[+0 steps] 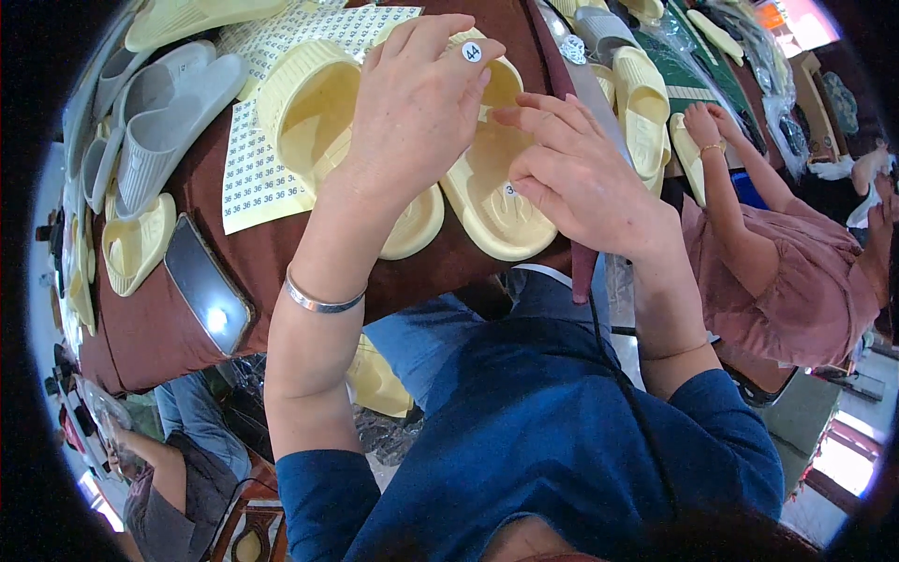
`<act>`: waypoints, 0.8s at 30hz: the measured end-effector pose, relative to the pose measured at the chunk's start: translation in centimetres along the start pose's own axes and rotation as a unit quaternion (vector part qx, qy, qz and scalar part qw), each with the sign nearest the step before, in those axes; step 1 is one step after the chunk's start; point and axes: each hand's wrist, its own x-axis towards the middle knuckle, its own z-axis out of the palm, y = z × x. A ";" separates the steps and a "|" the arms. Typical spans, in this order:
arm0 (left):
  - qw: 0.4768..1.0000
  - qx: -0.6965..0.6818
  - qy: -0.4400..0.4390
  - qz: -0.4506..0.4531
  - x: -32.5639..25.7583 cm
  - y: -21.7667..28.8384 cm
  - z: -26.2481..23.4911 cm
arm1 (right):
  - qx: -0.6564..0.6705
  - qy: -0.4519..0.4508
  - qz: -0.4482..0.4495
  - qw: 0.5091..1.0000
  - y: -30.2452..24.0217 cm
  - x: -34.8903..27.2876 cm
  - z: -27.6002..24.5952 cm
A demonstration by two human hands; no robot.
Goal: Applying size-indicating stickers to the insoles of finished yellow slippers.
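Observation:
A pair of cream slippers lies before me, the left slipper [309, 103] and the right slipper [506, 220] side by side. My left hand [407, 117] is over them, palm down, with its fingers extended and a round white printed sticker [472, 51] on one finger. Over the right slipper's inner edge is my right hand [585, 173], its fingers apart. One of its fingertips touches or nearly touches a small white sticker [510, 189] on the insole. Part of the left slipper is hidden behind my left hand and wrist.
A printed sticker sheet [257, 178] lies partly under the left slipper. Grey slippers [169, 122], a small cream slipper [136, 245] and a phone [208, 286] are at the left. More cream slippers [641, 112] are at the right, beside a co-worker's hands [707, 126].

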 end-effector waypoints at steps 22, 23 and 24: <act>1.000 -0.006 -0.001 -0.004 0.3 -0.3 -0.2 | -0.002 0.080 -0.026 0.996 -0.1 0.6 -0.2; 1.000 -0.013 0.009 -0.006 0.5 -0.6 -0.4 | -0.002 0.082 -0.030 0.996 0.0 0.6 -0.3; 1.000 -0.020 0.018 -0.007 0.8 -1.0 -0.8 | 0.004 0.113 -0.027 0.993 0.1 0.4 -0.4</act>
